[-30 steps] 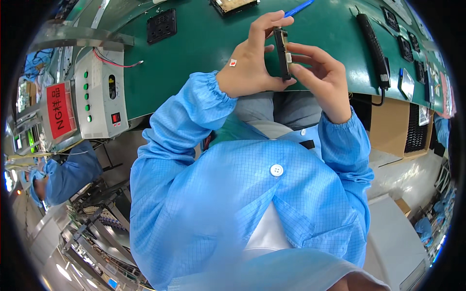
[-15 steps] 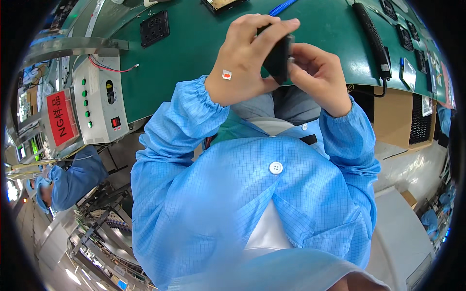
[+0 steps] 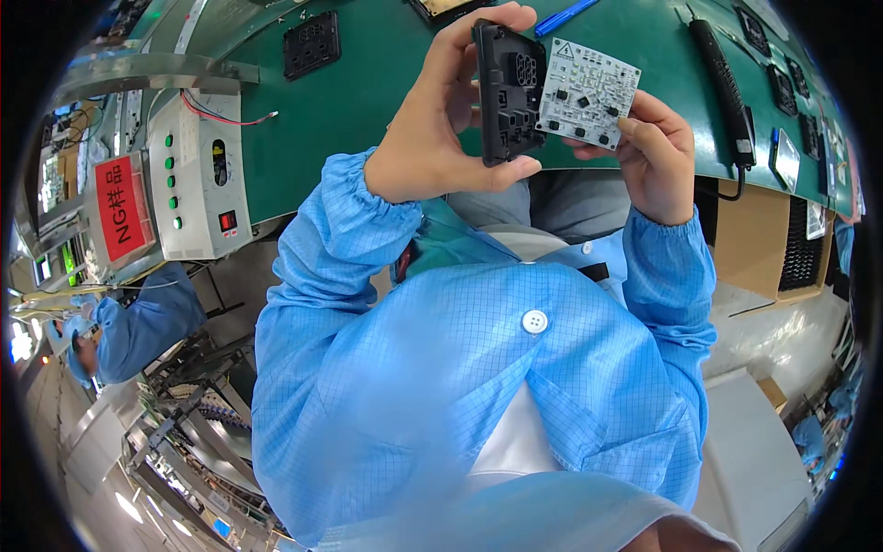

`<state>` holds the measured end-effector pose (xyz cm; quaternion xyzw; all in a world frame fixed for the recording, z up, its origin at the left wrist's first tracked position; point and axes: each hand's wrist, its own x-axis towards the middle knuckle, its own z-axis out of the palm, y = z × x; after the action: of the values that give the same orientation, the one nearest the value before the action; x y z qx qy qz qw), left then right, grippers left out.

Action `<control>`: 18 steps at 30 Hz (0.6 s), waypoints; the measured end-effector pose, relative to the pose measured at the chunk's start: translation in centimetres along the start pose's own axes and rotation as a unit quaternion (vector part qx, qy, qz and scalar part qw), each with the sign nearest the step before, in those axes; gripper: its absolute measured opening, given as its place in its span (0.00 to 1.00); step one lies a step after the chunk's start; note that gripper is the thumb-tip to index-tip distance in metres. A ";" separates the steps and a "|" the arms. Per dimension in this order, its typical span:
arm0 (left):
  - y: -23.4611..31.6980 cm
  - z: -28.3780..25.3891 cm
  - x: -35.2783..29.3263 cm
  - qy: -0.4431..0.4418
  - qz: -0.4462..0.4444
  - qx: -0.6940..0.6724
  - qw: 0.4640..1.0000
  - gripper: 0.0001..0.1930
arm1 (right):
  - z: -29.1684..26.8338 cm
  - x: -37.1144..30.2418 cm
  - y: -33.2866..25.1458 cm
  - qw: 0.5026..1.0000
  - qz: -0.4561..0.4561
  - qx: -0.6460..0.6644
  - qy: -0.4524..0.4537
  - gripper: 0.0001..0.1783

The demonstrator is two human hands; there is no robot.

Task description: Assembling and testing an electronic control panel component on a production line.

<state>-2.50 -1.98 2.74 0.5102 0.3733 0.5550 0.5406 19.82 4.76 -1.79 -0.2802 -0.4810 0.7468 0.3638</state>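
Two hands raised above the green tabletop (image 3: pixel 368 120), each with one part. Left hand (image 3: pixel 441 138) closed around one black moulded plastic housing (image 3: pixel 508 92) with rectangular sockets, thumb along its lower edge, fingers over its top edge; grip firm, housing upright and turned edge-on. Right hand (image 3: pixel 658 152) pinching one white rectangular circuit board (image 3: pixel 587 92) dotted with small black components, fingertips at its lower right corner; grip closed on the board. Board and housing side by side, touching or nearly so along the housing's right edge; cannot tell which. Both held in the air, well above the lap.

On the tabletop behind: one more black square housing (image 3: pixel 311 41) lying flat at upper left, one blue pen (image 3: pixel 566 17) just beyond the board, one long black tool with a cord (image 3: pixel 722 83) to the right, a row of small black parts (image 3: pixel 791 92) near the far right rim. At left, one grey control box (image 3: pixel 195 184) with four green buttons and one red switch, red and black wires out of its top, and one red label holder (image 3: pixel 120 207) beside it. One open cardboard box (image 3: pixel 768 244) below the tabletop edge at right. Blue sleeves and blue gridded coat (image 3: pixel 478 386) filling the lower view, one white button (image 3: pixel 534 321) at centre. One other person in a blue coat (image 3: pixel 138 322) at lower left.
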 end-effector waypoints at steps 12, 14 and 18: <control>0.4 0.6 -0.6 0.022 0.001 -0.028 0.999 0.54 | 0.4 -0.4 -0.3 1.000 -0.012 -0.005 -0.004 0.26; 0.4 0.5 -0.6 0.018 0.003 -0.008 1.000 0.54 | 0.5 -0.5 -0.4 1.000 -0.011 -0.006 -0.002 0.26; 0.7 0.9 -0.5 0.031 -0.010 -0.040 0.999 0.55 | 0.2 -0.4 -0.3 1.000 -0.010 -0.001 -0.010 0.26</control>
<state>-1.86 -2.69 3.46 0.4674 0.3725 0.5798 0.5538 19.95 4.39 -1.44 -0.2682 -0.4877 0.7459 0.3659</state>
